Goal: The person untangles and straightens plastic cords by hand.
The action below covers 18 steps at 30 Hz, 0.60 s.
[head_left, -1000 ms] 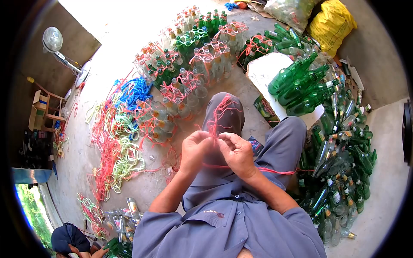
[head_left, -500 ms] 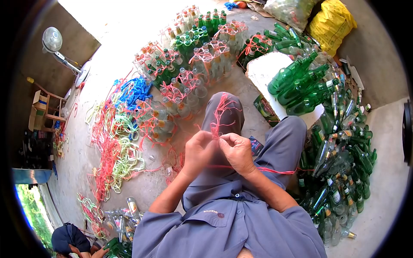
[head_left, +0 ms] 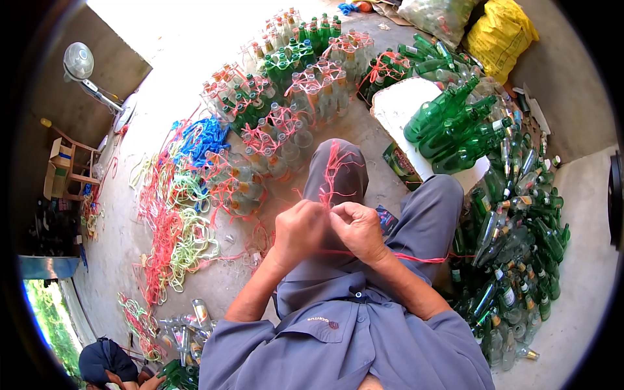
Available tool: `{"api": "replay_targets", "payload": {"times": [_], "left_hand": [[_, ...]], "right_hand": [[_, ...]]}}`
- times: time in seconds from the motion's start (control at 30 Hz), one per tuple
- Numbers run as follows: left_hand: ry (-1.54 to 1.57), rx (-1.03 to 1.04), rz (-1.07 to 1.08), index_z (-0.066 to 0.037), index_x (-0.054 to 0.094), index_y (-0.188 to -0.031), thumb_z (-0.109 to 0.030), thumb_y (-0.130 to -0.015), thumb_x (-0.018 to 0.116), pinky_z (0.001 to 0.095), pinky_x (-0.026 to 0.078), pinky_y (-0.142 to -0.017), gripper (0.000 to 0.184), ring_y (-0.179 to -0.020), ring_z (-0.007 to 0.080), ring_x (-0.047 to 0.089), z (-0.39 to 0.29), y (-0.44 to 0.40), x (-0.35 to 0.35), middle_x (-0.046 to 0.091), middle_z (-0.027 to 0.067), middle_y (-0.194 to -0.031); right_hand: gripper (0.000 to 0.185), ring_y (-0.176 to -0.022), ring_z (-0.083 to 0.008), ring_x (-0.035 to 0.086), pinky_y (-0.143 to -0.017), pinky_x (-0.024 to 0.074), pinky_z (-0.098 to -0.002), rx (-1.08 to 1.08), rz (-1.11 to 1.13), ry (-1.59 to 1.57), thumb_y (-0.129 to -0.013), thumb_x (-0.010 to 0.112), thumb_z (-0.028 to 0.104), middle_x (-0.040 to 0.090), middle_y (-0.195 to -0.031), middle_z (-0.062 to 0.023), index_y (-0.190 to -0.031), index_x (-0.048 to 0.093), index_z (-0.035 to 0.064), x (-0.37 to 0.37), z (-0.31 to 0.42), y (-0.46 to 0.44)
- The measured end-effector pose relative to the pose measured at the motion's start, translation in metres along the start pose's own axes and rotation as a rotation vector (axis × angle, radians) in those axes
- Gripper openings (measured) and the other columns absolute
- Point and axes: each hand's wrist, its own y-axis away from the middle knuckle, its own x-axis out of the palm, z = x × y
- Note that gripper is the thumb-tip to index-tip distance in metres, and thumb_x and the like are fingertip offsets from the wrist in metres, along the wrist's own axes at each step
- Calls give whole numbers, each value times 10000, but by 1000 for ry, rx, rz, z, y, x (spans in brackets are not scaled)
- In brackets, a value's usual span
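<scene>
Red string (head_left: 332, 170) lies in a tangled bunch over my knee, and its near end runs down between my hands. My left hand (head_left: 301, 229) is closed at the lower end of the bunch, slightly blurred. Beside it my right hand (head_left: 359, 229) pinches the red string between thumb and fingertips. The two hands nearly touch. Another red strand (head_left: 416, 259) crosses my lap below the hands and runs right towards the bottles.
Tied bundles of bottles (head_left: 279, 123) stand ahead. Piles of red, green and blue string (head_left: 172, 221) lie left. Green bottles (head_left: 455, 123) rest on a white board (head_left: 396, 107); a large bottle heap (head_left: 513, 260) lies right. A person (head_left: 107, 364) crouches lower left; a fan (head_left: 79, 62) stands upper left.
My left hand has turned, with its back now more upward, and shifted slightly down. The upper part of the string bunch has moved a little left. My right hand keeps its pinch.
</scene>
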Motion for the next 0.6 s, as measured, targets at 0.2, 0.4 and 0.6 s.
{"api": "replay_targets", "payload": {"times": [0.2, 0.4, 0.6], "left_hand": [[131, -154, 11, 13, 653, -860, 30, -844, 643, 227, 483, -567, 26, -644, 78, 624, 1, 2, 1, 648, 41, -746], [470, -402, -58, 13, 639, -889, 12, -878, 627, 206, 465, -584, 17, -653, 42, 563, 10, 10, 11, 634, -4, -782], [793, -589, -163, -7, 613, -917, 14, -889, 597, 176, 407, -536, 39, -587, 17, 484, 0, -1, -3, 585, -18, -744]], "right_hand": [[63, -718, -40, 609, -655, 505, -219, 13, 58, -22, -869, 686, 43, 692, -786, -8, -900, 700, -10, -4, 9, -1], [84, -667, -43, 596, -627, 499, -225, 137, 105, 8, -847, 692, 76, 686, -736, -27, -852, 687, -8, -7, 16, 0], [155, -658, -276, 692, -642, 540, -367, 134, 122, 121, -772, 680, 139, 681, -718, -182, -776, 679, -16, -12, 10, 4]]}}
